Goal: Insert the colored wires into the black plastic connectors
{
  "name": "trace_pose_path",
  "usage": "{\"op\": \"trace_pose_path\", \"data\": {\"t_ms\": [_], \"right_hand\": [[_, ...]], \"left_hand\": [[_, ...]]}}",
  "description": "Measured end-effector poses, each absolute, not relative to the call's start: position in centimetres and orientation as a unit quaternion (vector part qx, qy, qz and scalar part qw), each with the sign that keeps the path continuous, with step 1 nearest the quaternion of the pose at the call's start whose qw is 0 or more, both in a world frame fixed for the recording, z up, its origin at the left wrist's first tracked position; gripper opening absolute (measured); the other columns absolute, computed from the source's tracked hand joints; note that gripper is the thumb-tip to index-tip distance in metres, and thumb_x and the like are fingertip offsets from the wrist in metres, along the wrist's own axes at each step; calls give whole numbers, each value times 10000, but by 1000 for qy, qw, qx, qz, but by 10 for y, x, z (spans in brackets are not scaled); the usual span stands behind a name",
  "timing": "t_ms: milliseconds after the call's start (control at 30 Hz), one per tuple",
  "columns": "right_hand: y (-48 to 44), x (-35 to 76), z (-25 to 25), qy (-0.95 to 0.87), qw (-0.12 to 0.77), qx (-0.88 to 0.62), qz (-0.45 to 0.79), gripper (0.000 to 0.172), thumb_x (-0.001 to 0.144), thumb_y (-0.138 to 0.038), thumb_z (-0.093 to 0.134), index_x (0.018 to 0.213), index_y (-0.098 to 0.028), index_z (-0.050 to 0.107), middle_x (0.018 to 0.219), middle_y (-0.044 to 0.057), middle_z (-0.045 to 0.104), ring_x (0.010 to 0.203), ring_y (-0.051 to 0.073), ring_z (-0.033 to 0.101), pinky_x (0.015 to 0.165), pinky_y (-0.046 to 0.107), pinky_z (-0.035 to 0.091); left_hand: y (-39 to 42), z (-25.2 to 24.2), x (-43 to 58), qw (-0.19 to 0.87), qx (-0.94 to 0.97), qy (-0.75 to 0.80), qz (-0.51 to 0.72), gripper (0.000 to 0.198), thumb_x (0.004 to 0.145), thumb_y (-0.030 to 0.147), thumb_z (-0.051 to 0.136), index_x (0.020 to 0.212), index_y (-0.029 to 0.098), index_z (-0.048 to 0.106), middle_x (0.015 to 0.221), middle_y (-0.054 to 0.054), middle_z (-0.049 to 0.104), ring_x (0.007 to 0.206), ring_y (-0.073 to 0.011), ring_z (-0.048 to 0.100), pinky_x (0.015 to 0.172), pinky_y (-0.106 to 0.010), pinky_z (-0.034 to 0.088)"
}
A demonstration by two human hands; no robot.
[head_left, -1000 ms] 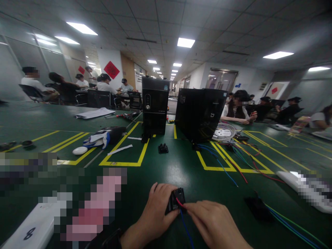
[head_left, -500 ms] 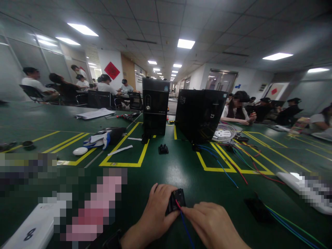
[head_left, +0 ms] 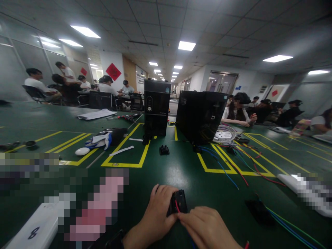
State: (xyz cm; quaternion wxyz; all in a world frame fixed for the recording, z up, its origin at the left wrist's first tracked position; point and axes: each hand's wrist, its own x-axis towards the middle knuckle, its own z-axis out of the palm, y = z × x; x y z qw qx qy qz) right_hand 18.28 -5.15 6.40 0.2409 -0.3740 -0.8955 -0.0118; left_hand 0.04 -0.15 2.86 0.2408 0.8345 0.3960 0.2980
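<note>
Head view, and across the green table a black computer tower stands well beyond your work; nearer, your left hand is on one side, your right hand on the other! Between them lies the small black block, long axis running roughly away from you, your left fingers curled round its left side, making that hand the nearer; it lies straight ahead of your right fingertips, which look pinched together on the red wire, slanting up its face, far end too small to judge
</note>
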Motion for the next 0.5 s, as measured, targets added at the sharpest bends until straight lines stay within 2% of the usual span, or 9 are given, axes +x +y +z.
{"op": "trace_pose_path", "data": {"t_ms": [100,167,400,500], "right_hand": [[-51,188,68,-895,188,-402,41,249,906,-129,452,986,-231,665,772,-5,725,635,167,666,593,270,455],[-51,193,69,-881,186,-432,55,246,893,-125,479,1002,-241,666,804,-5,726,691,174,678,624,269,467],[-49,193,63,-852,317,-413,-64,260,952,-150,411,1050,-171,651,699,29,675,586,167,606,554,278,433],[-51,185,61,-866,312,-387,-57,267,967,-163,380,1033,-168,639,714,33,685,596,168,612,569,284,437]], "left_hand": [[-1,28,1,240,832,401,299,469,687,100,610,1122,239,505,1124,-41,604,1078,-259,515,1055,-524,236],[-1,29,1,241,833,399,298,447,711,115,621,1124,240,503,1131,-40,603,1082,-259,514,1056,-531,229],[-1,30,1,240,839,391,292,450,729,122,623,1141,242,489,1153,-46,596,1098,-263,508,1061,-545,215],[-2,28,1,241,839,391,294,440,728,127,600,1139,243,493,1153,-58,600,1099,-271,510,1064,-548,213]]}}
